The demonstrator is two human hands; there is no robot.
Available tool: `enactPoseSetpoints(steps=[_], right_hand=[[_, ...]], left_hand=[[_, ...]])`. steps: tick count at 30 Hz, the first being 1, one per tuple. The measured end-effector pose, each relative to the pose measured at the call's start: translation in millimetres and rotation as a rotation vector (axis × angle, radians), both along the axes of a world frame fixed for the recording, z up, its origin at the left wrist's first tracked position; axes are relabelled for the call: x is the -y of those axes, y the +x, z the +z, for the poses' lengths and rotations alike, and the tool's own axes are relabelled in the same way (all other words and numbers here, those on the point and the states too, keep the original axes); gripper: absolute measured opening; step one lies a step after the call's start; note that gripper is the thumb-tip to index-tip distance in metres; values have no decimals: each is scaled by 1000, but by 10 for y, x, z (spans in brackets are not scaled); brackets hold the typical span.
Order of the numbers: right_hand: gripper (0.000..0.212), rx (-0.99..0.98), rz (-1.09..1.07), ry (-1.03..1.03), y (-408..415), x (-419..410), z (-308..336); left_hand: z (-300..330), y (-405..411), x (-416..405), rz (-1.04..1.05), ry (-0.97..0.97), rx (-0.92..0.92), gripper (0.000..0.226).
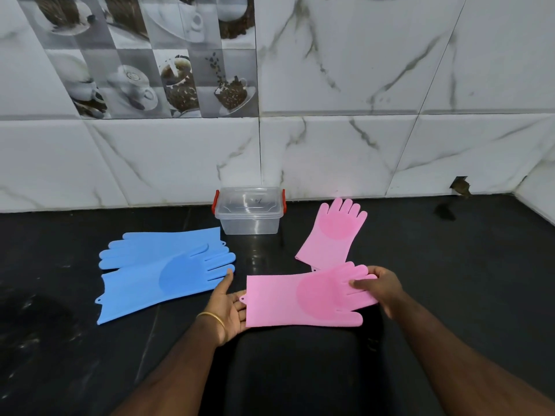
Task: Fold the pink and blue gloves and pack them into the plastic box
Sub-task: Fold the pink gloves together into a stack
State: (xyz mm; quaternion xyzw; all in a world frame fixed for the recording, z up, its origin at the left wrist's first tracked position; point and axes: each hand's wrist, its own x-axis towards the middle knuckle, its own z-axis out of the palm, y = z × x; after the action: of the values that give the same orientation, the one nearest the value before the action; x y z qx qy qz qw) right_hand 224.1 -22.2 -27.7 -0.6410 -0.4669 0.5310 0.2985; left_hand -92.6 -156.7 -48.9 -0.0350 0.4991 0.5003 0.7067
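A person at a black stone counter holds a pink glove flat at lower centre of the frame. The left hand lies palm-up with its fingers slipped under the glove's cuff edge and the thumb raised free; the right hand pinches the glove's fingertips, thumb on top. A second pink glove lies just above it, its cuff touching or slightly under the held glove, fingers pointing toward the marble-tiled wall. Two blue gloves overlap at centre left, one partly atop the other, fingers pointing opposite ways. Bare counter runs between the blue and pink pairs and widely across the right of the frame. A clear plastic box with red side latches stands at centre against the wall, lid on; nothing shows through its sides.
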Motion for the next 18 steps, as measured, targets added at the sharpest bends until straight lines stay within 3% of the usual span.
enactPoseSetpoints(steps=[4,8,10,13,15,18], right_hand=[[32,242,42,93,47,-226,-53],[44,642,140,196,43,-178,-116],[47,740,228,311,-7,-238,-23],[43,799,459,504,-211,-353,73],[42,842,617,580,-392,-407,96],[46,902,749,645,-642,-475,61]], left_hand=[[185,-73,-192,-121,-148,-351,63],[275,-94,-266,-50,-288,-1039,53],[403,-5,-384,-10,-234,-1193,47],[569,234,-593,65,-25,-978,32],[658,406,-737,55,15,-801,31],[713,620,-916,4,24,-718,33]])
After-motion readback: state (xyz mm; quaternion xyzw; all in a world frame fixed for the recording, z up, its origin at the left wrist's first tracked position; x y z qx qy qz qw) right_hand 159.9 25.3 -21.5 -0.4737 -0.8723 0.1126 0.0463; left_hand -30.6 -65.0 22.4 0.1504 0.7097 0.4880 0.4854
